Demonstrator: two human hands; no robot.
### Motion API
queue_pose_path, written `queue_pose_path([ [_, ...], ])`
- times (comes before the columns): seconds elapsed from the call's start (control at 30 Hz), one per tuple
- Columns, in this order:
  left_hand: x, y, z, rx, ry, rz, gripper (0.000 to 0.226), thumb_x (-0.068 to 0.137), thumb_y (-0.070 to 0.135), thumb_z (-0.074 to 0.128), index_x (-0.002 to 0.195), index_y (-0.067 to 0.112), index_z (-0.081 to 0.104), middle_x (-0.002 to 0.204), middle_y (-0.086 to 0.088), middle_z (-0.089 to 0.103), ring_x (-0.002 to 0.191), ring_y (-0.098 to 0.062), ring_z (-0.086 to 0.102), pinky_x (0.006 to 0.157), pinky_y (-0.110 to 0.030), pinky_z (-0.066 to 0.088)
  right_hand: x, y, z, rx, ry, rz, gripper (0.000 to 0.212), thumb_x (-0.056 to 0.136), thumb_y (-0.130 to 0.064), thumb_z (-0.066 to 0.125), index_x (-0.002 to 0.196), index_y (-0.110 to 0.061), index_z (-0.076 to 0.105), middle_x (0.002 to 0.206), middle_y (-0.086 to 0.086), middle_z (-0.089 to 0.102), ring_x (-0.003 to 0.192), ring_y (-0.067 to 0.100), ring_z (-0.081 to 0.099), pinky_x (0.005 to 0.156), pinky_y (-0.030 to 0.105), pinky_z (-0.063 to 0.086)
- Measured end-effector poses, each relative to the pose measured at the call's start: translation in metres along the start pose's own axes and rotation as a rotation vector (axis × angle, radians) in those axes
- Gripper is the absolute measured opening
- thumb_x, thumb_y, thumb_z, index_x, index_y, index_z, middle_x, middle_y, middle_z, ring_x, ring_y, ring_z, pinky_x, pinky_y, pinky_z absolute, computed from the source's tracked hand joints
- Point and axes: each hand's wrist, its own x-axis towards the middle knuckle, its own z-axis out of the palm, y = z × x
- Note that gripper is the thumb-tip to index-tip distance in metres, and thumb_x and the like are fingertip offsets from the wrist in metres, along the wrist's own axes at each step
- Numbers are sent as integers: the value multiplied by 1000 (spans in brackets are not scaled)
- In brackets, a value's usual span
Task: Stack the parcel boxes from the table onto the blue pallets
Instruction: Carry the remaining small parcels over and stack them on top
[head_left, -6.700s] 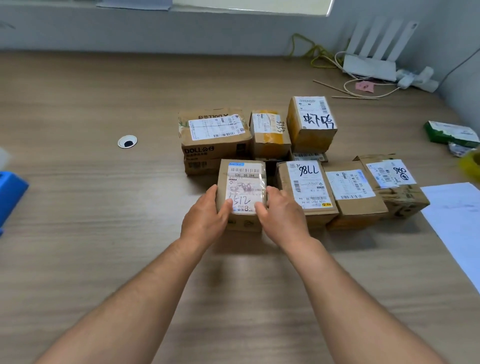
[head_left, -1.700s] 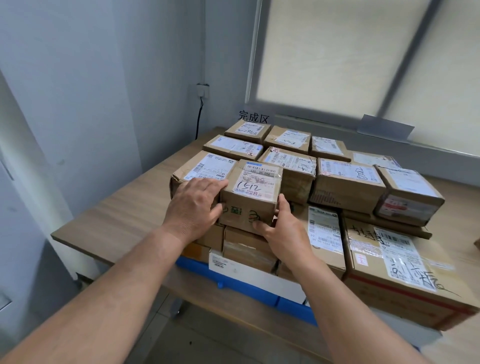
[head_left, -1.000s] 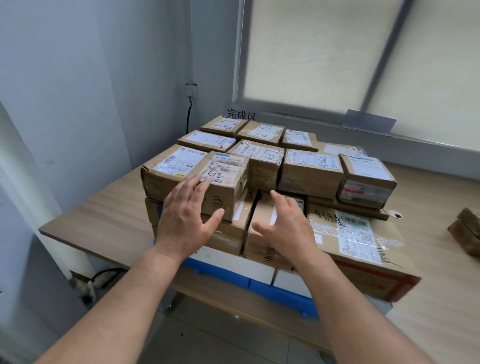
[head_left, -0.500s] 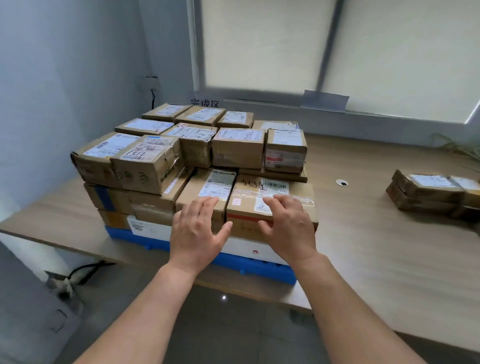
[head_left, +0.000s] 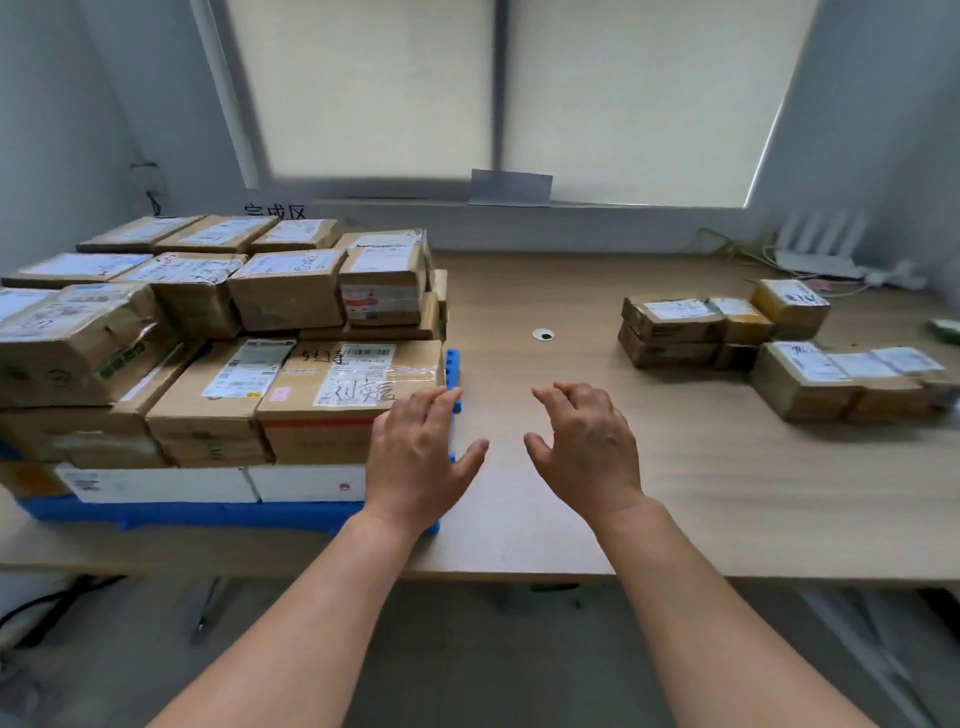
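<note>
Writing on the wall and stack
A wall sign (head_left: 275, 210) reads 完成区; a white box (head_left: 306, 483) bears a small red logo; handwriting on the front parcel box (head_left: 358, 397) is unclear.

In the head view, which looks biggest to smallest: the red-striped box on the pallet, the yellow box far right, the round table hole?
1. Red-striped box, though nearness to the camera helps it.
2. Yellow box.
3. Round table hole, plainly smallest.

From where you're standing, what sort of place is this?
Probably a small parcel-sorting room or office mailroom. Labelled cardboard parcels are stacked on a blue pallet, more parcels wait on the long wooden table, and a white router sits by the blinded window.
</note>
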Motion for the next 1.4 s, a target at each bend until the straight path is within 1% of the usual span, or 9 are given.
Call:
queue_pose_path([
  [0.1,8,40,19,-43,5,30,60,82,46,67,130,12,53,128,-7,58,118,-26,53,97,-46,42,-6,39,-16,-36,20,48,46,75,-20,76,119,-12,64,116,15,63,105,35,59,84,40,49],
  [0.17,12,64,30,-68,1,49,60,82,47,65,129,12,54,126,-6,59,118,-26,53,99,-48,42,-10,62,-27,-71,14,78,47,80,-23,71,125,-14,61,123,13,60,111,32,56,88,40,47],
  [0.33,20,116,53,-124,-34,100,60,82,44,66,132,13,52,129,-6,57,119,-26,51,94,-41,40,-22,109,-49,-119,42,141,48,83,-24,69,128,-13,59,126,14,60,114,30,55,89,39,47],
  [0.47,30,144,74,-129,-78,151,61,83,48,64,133,16,51,132,-4,56,121,-25,49,95,-40,40,-28,141,-60,-139,56,191,50,84,-24,68,131,-14,57,128,13,59,116,30,54,91,39,47],
  [0.6,45,174,96,-150,-105,177,60,81,45,66,131,15,53,129,-5,57,118,-27,51,93,-41,40,-26,176,-66,-157,54,233,51,86,-25,66,134,-15,55,132,12,56,121,29,51,95,38,44],
  [0.73,66,206,125,-171,-115,213,59,80,44,68,129,14,55,125,-6,60,115,-28,54,90,-40,41,-14,216,-70,-184,70,279,52,84,-25,68,133,-14,55,129,12,58,118,29,53,92,40,46],
  [1.0,116,265,180,-209,-193,214,62,85,49,59,138,19,46,136,-1,51,126,-22,44,98,-37,34,26,300,-80,-213,27,328,53,86,-26,64,137,-16,51,132,10,54,120,27,49,95,37,43],
  [1.17,143,286,219,-214,-239,210,63,88,51,54,141,21,41,141,1,46,131,-19,38,102,-35,31,53,341,-70,-201,-2,356,53,87,-28,62,137,-17,51,133,8,54,119,26,48,96,37,42],
  [1.4,163,309,266,-229,-333,220,65,89,56,47,144,24,34,144,4,42,133,-16,34,105,-32,28,66,389,-60,-205,-62,410,53,92,-31,55,142,-19,43,136,4,49,123,21,43,100,32,38],
])
